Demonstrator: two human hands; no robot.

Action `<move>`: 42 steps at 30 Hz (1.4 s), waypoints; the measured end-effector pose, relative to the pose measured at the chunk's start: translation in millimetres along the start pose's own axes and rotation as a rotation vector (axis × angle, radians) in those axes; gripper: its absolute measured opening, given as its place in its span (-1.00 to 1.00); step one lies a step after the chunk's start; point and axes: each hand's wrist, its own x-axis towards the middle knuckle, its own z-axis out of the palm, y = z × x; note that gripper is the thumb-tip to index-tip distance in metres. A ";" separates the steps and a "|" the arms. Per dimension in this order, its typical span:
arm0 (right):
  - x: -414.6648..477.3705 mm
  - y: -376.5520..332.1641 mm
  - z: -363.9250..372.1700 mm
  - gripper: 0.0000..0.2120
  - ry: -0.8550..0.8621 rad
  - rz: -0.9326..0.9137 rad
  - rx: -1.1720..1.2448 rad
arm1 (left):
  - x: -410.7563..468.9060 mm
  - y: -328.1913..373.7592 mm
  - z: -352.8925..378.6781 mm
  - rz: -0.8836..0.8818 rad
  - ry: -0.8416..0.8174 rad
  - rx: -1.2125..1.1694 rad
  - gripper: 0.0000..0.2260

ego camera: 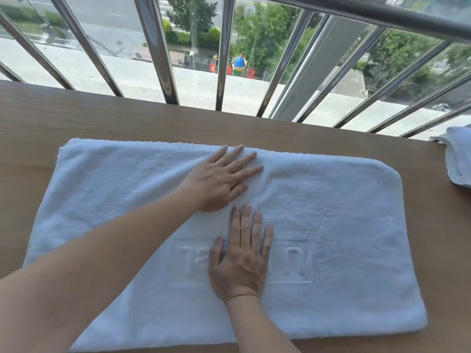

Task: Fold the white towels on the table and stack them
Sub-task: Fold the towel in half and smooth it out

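Observation:
A large white towel (344, 225) lies spread flat across the wooden table (76, 118), with an embossed rectangle and letters near its middle. My left hand (219, 179) lies flat on the towel's far middle part, fingers straight and pointing right. My right hand (242, 258) presses flat on the embossed area just below it, fingers straight and pointing away from me. Neither hand grips any cloth. Another white towel (458, 159) lies bunched at the table's right edge, partly cut off by the frame.
A metal railing (158, 59) with slanted bars in front of a window runs along the table's far edge. Bare wood shows to the left of the towel and along the far side.

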 end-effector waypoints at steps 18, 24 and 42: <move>1.4 1.1 -2.8 -0.38 -0.019 0.010 0.031 | -17.4 21.4 -0.9 -0.188 0.083 -0.165 -0.49; 0.8 3.5 -2.4 -0.35 -0.054 0.003 0.009 | -128.0 72.4 32.7 -0.488 0.170 -0.199 -0.50; 2.5 -2.4 -8.0 -0.35 -0.014 0.002 0.001 | -120.4 -69.1 8.4 -0.725 0.173 -0.198 -0.46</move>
